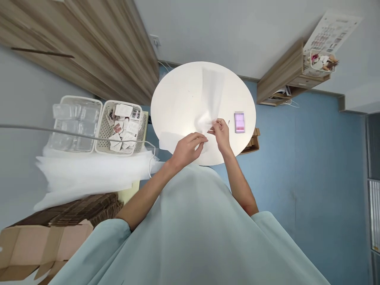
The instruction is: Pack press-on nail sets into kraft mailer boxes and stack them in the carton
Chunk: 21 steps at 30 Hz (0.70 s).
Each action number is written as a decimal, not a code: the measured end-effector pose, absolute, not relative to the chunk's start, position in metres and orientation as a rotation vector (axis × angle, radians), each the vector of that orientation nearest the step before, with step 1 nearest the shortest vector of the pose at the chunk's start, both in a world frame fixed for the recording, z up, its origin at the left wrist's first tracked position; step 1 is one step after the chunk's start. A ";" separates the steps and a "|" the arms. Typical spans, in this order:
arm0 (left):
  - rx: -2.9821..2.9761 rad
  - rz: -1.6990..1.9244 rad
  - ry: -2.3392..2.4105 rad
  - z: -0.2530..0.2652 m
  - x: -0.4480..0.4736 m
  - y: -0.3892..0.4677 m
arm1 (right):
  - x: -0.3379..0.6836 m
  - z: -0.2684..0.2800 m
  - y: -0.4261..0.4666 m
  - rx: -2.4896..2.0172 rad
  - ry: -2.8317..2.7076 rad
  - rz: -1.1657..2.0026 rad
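Observation:
A translucent white wrapping sheet [213, 89] stretches across the round white table [175, 91]. Its near end is bunched into a crumpled white bundle [203, 120]. My right hand [222, 135] pinches the sheet at the right side of this bundle, with thumb and forefinger together. Just below the bundle, my left hand [188, 149] has its fingers bent toward the thumb, the tips nearly meeting. What lies between those tips is too small to make out. Whatever the bundle contains is hidden by the wrapping.
A phone [239, 122] lies at the table's right. To the left are a basket of small cards and packets [99, 130], a basket of clear plastic boxes [63, 136] and stacked white sheets [95, 170]. Cardboard boxes [32, 245] stand lower left. A cable [74, 135] crosses the baskets.

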<state>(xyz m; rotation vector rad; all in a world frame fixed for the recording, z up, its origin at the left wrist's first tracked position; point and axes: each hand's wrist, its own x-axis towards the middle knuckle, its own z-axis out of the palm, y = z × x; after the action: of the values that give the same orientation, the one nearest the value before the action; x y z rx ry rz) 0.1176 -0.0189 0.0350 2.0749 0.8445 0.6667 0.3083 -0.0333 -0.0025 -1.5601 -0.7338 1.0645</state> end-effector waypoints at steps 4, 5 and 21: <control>1.792 0.802 1.074 0.031 0.133 -0.017 | 0.329 -0.003 -0.043 -1.525 -0.667 1.023; 1.733 0.821 1.138 0.027 0.136 -0.012 | 0.332 -0.001 -0.045 -1.515 -0.671 1.029; 1.362 0.810 1.080 0.010 0.177 0.033 | 0.348 0.027 -0.055 -1.359 -0.917 1.045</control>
<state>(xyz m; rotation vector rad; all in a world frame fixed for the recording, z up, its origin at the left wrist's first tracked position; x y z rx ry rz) 0.1773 0.0329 0.0104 1.3616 1.0800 0.8097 0.3480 -0.0549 0.0267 -1.3586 -0.9166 1.0445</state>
